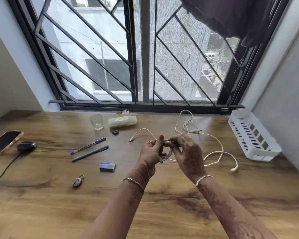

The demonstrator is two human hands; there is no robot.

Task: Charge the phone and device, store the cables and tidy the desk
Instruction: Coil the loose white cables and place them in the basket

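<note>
Over the middle of the wooden desk point(41, 213), my left hand point(151, 152) and my right hand point(188, 152) both grip a small coil of white cable point(167, 156). One loose end point(141, 132) of it arcs out to the left. A second white cable point(214, 152) lies in loose loops to the right, apart from my hands. At the far left the phone point(4, 144) lies flat, and a small black device point(26, 146) sits beside it with a dark cord point(5, 169) running toward the front edge.
A white slotted basket point(254, 135) stands at the right by the wall. A glass point(97, 121) and a pale case point(122, 121) sit near the window. Two pens point(90, 150), a blue box point(107, 166), a padlock point(78, 181) and a small dark object point(115, 131) lie left of centre.
</note>
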